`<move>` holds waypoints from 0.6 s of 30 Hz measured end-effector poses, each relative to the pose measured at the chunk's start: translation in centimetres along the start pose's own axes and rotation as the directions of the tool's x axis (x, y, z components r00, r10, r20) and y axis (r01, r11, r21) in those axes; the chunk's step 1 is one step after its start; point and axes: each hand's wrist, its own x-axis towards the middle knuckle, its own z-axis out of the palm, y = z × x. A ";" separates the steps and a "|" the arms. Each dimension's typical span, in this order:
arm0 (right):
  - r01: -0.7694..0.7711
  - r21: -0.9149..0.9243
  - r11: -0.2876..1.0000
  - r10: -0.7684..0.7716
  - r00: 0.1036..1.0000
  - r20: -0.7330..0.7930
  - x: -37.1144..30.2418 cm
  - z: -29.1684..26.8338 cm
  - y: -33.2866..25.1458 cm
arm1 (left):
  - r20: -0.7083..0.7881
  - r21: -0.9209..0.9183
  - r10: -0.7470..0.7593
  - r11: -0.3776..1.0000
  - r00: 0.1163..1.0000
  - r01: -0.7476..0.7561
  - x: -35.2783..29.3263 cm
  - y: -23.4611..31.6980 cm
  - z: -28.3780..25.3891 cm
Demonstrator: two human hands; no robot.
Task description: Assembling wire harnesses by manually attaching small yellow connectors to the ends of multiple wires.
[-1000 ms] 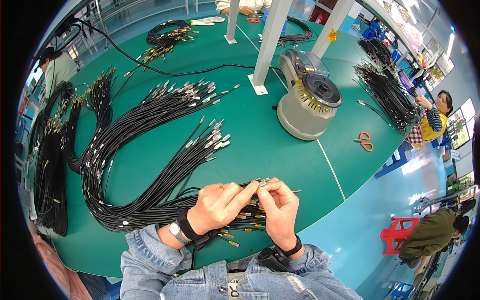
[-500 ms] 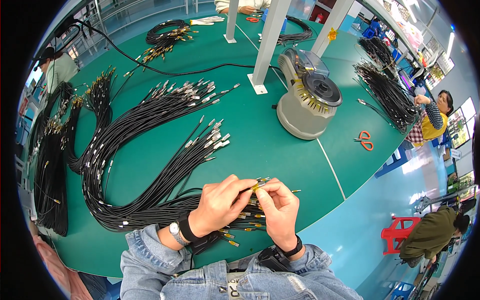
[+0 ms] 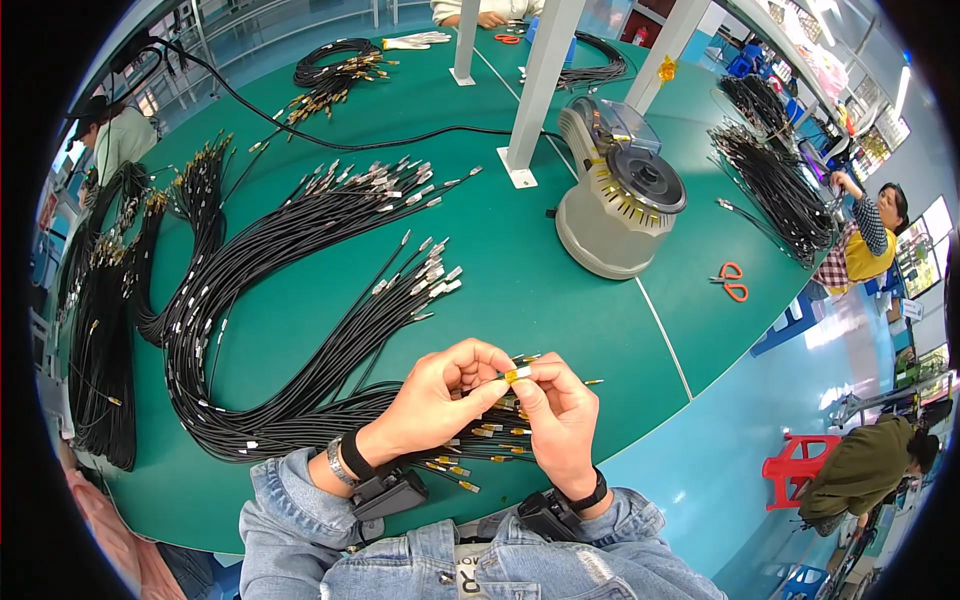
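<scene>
My left hand [image 3: 432, 400] and my right hand [image 3: 562, 418] meet above the front of the green table. Between their closed fingertips is a black cable's end [image 3: 518, 375], with a yellow band and a white piece on it. Each thumb and forefinger pinches it from its own side. Beneath and beside my hands lies a thick bundle of black cables [image 3: 330, 430], whose tips carry yellow and silver pieces. The bundle curves round to the left, and more white-tagged tips [image 3: 430, 280] fan out farther back.
A grey round tape dispenser [image 3: 615, 210] stands beyond my hands, near white posts [image 3: 540, 90]. Red-handled scissors [image 3: 735, 282] lie at the right. More cable bundles [image 3: 105, 350] are at the left, far [image 3: 345, 65] and right [image 3: 770, 190]. Other people work around the table.
My left hand's fingers have shifted and curled, and its wrist has turned. The yellow band and white piece now show more plainly between my fingertips. My right hand has barely moved.
</scene>
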 end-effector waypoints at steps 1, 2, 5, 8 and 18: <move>0.000 0.000 1.000 0.000 1.000 0.000 0.0 0.0 0.0 | 0.011 -0.018 -0.005 1.000 1.000 0.005 0.0 0.0 0.0; 0.010 -0.012 1.000 -0.010 1.000 0.000 0.0 -0.1 0.1 | 0.011 -0.017 -0.005 1.000 1.000 0.005 0.0 0.1 0.0; 0.028 -0.034 0.999 -0.028 1.000 0.000 0.2 -0.3 0.4 | 0.016 -0.016 -0.042 0.999 0.999 0.043 0.0 0.2 -0.1; 0.044 -0.046 0.998 -0.043 0.999 0.019 0.3 -0.6 0.6 | -0.024 0.004 -0.037 0.999 0.999 0.037 0.1 0.0 -0.2; -0.100 0.057 0.993 0.103 0.993 -0.050 0.4 0.3 -0.4 | -0.196 0.088 0.053 0.995 0.979 -0.037 0.2 0.2 0.1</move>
